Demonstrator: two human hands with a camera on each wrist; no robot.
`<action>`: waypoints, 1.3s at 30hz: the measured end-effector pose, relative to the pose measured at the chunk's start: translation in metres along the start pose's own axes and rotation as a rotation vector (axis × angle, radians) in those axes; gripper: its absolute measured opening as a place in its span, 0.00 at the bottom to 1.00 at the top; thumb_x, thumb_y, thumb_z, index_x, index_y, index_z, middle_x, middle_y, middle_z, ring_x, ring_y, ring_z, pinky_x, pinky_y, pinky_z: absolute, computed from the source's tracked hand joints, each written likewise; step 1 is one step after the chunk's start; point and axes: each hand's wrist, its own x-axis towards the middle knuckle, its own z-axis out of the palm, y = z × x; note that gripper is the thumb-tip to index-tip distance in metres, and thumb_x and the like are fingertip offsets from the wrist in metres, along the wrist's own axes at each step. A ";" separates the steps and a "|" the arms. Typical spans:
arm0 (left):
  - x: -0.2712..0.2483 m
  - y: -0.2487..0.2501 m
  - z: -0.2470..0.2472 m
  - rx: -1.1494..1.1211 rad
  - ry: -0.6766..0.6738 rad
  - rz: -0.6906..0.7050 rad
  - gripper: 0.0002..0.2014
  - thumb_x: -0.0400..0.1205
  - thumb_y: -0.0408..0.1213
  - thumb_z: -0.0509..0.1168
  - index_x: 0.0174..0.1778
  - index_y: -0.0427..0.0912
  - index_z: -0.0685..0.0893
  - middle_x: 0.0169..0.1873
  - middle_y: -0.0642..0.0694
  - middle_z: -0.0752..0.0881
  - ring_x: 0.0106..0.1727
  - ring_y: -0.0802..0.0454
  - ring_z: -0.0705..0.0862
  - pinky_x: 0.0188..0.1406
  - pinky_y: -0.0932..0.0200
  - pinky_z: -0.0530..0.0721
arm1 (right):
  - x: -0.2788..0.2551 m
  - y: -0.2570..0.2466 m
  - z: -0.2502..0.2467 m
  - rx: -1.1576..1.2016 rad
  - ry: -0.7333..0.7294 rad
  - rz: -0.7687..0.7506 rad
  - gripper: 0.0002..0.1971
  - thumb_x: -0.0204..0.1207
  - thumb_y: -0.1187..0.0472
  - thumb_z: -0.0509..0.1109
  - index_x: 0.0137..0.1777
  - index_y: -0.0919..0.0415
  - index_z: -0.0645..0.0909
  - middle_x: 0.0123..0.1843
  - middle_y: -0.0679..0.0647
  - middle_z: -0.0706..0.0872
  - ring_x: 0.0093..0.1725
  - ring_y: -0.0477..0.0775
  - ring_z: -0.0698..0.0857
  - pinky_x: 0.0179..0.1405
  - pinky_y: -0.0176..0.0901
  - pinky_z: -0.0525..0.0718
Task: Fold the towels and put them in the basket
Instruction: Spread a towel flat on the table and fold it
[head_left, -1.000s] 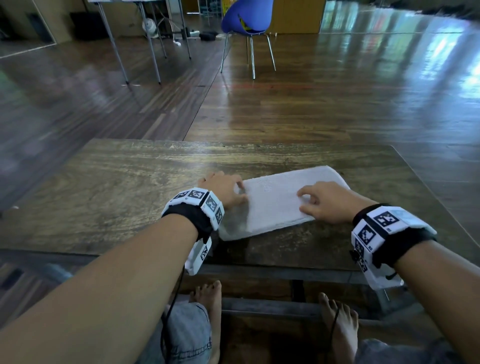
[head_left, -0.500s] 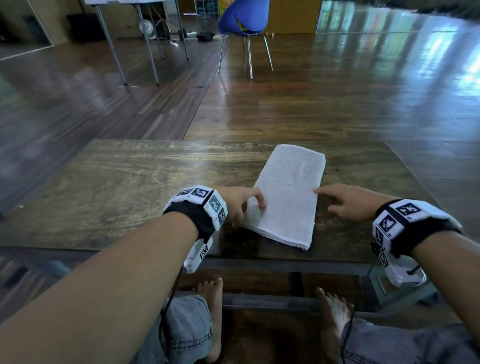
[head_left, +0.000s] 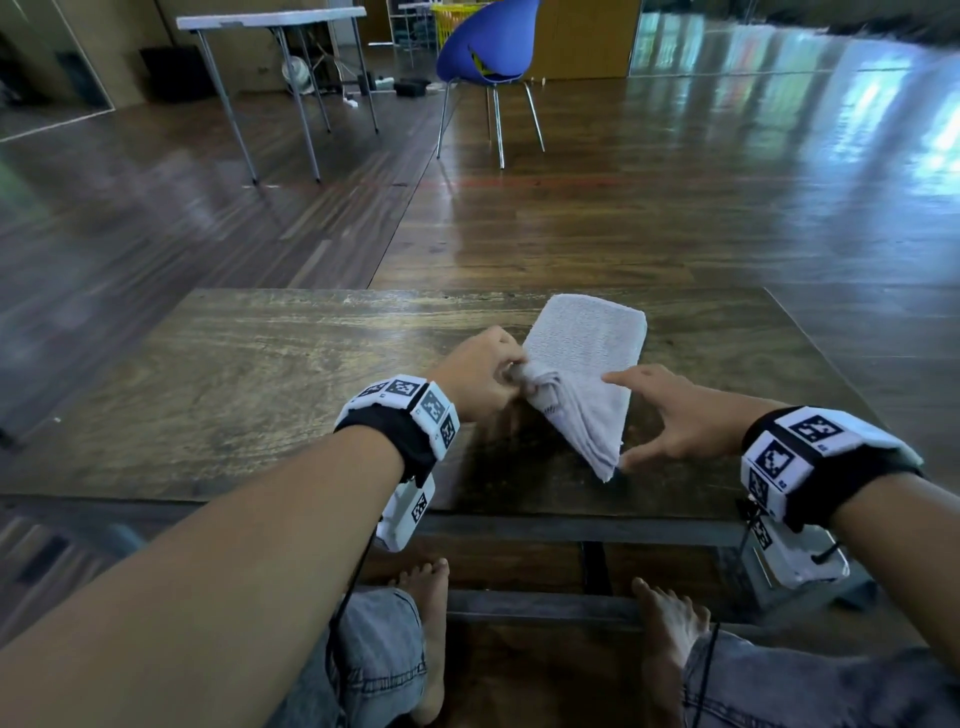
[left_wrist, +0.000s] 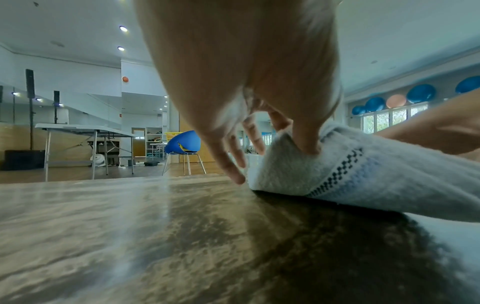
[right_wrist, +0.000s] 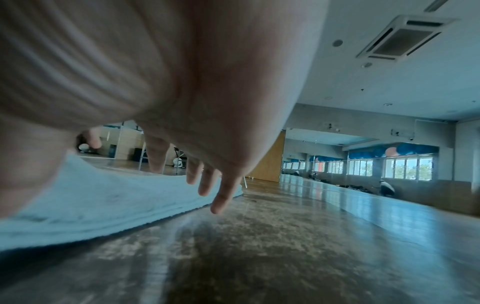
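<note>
White folded towel (head_left: 582, 364) on wooden table (head_left: 260, 374), right of centre. My left hand (head_left: 480, 376) pinches near-left corner, lifted. My right hand (head_left: 680, 421) spread, thumb at near edge. Left tabletop bare.

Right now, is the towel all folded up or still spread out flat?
Folded. The towel is a narrow strip with stacked layers showing at its near end. The left hand pinches one near corner up off the table.

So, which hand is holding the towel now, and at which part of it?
The left hand pinches the towel at its near left corner, bunching it there. The right hand is spread open at the near right edge; a real grip cannot be told.
</note>
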 end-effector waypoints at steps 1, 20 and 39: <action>0.002 0.003 0.000 -0.008 0.043 0.007 0.10 0.82 0.38 0.70 0.44 0.33 0.83 0.50 0.37 0.83 0.49 0.43 0.81 0.53 0.50 0.79 | -0.001 -0.004 0.002 0.014 -0.007 -0.032 0.59 0.63 0.36 0.82 0.88 0.45 0.50 0.88 0.48 0.55 0.86 0.53 0.55 0.85 0.58 0.60; 0.003 -0.004 0.002 -0.291 -0.437 -0.397 0.14 0.78 0.46 0.75 0.47 0.38 0.87 0.40 0.39 0.93 0.38 0.42 0.93 0.33 0.52 0.92 | 0.004 0.004 -0.003 0.774 -0.101 0.072 0.17 0.74 0.54 0.78 0.60 0.59 0.84 0.46 0.56 0.94 0.42 0.56 0.93 0.34 0.41 0.89; 0.014 -0.027 -0.002 -0.071 -0.098 -0.593 0.08 0.80 0.36 0.65 0.46 0.34 0.81 0.38 0.38 0.82 0.37 0.43 0.81 0.38 0.50 0.85 | 0.092 -0.020 0.014 0.352 0.374 0.209 0.12 0.77 0.45 0.75 0.46 0.53 0.88 0.50 0.51 0.88 0.51 0.52 0.83 0.44 0.43 0.75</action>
